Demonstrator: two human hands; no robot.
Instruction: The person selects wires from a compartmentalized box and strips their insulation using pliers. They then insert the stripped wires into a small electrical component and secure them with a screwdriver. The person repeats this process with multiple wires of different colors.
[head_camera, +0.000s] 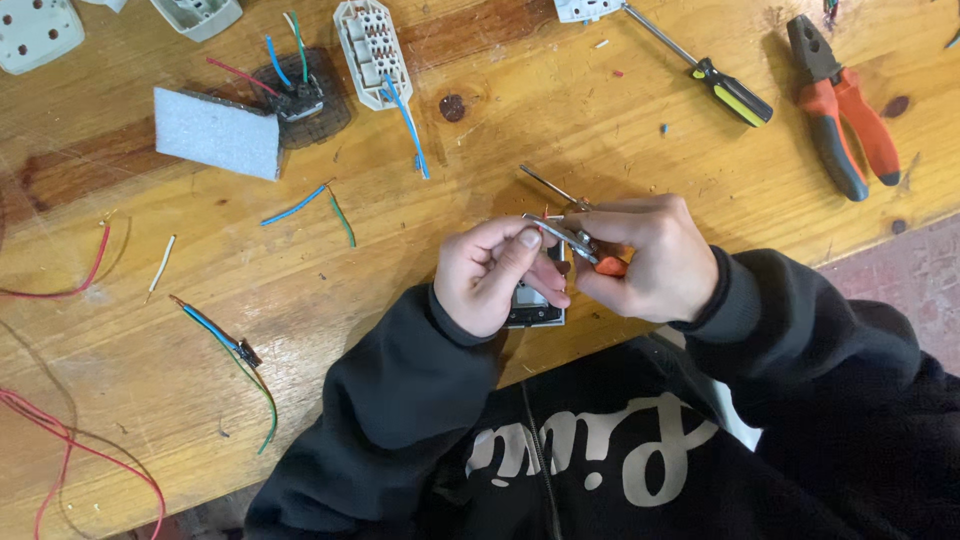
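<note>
My left hand (492, 275) grips a small grey switch module (533, 306) just above the near edge of the wooden workbench (600, 150). My right hand (648, 258) is closed around a tool with metal jaws and an orange handle (585, 245), its tips held against the top of the module. A thin metal shaft (545, 183) sticks out past my right fingers toward the bench. Both hands are pressed close together, and my fingers hide most of the module.
Orange-handled pliers (845, 110) and a black-and-yellow screwdriver (715, 82) lie at the far right. White socket parts (372, 40), a grey block (217, 132), a dark wired module (300, 98) and several loose wire pieces lie to the left. Red wire (70, 440) loops at the near left.
</note>
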